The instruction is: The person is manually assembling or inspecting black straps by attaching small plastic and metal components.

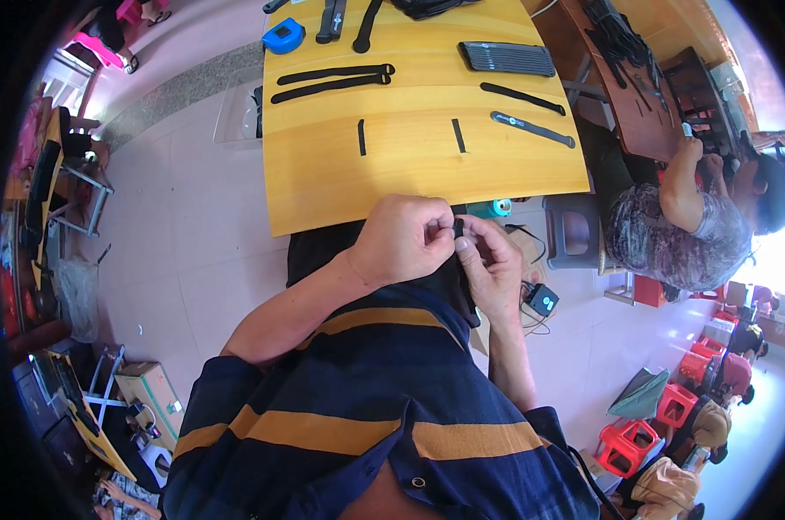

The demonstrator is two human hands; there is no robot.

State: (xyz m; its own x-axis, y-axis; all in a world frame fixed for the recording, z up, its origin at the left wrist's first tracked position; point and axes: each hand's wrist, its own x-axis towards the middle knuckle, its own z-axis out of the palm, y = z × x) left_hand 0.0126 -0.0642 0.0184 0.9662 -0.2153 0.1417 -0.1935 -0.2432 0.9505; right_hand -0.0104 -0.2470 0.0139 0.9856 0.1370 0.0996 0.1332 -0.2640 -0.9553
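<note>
Just off the near edge of the yellow table [323,195], my two hands meet in front of my body. Between them is a narrow black strap [459,228], its lower part seeming to hang below the fingers. My right hand [494,269] pinches it between thumb and fingers. My left hand [405,238] is closed with its fingertips at the strap's upper end; the fingers partly hide it. Similar black straps lie on the table: a looped pair [332,82] at the left, a plain one [522,98] and a grey-printed one [533,129] at the right.
A strap bundle [506,59] and blue tape measure [283,35] lie toward the table's far side. Two short black strips [362,138] mark its middle. At right, a co-worker [683,217] sits by a brown table [622,87]. A grey stool [572,232] stands nearby.
</note>
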